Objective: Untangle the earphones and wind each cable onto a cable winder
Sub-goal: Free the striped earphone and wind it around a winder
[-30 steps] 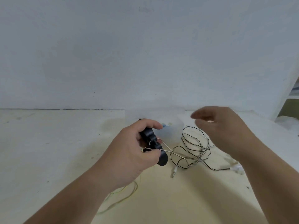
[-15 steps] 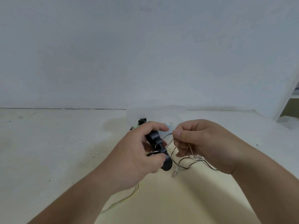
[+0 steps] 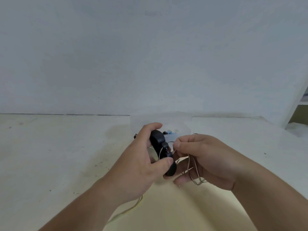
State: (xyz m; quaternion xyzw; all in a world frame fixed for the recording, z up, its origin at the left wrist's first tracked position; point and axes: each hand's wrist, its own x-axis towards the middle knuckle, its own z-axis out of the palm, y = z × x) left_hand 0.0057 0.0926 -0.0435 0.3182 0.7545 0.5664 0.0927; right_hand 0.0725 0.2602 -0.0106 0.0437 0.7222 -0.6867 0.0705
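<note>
Black cable winder (image 3: 162, 151). Thin cable (image 3: 194, 170) striped black and white. Second cable (image 3: 128, 210) pale yellow-green. Table (image 3: 58, 155) off-white with dark specks, cream-yellow near bottom. Wall (image 3: 150, 55) plain pale grey-blue. Clear plastic box (image 3: 180, 122), blue bit inside.

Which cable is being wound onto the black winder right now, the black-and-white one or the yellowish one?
The black-and-white cable: the right hand pinches it beside the black winder held in the left hand. The yellowish cable lies loose on the table under the left forearm.

The table (image 3: 58, 155) lies bare to the left and along the right edge. A clear box (image 3: 181, 124) stands at the back edge behind both hands, and a yellowish cable (image 3: 131, 209) trails near the front.
</note>
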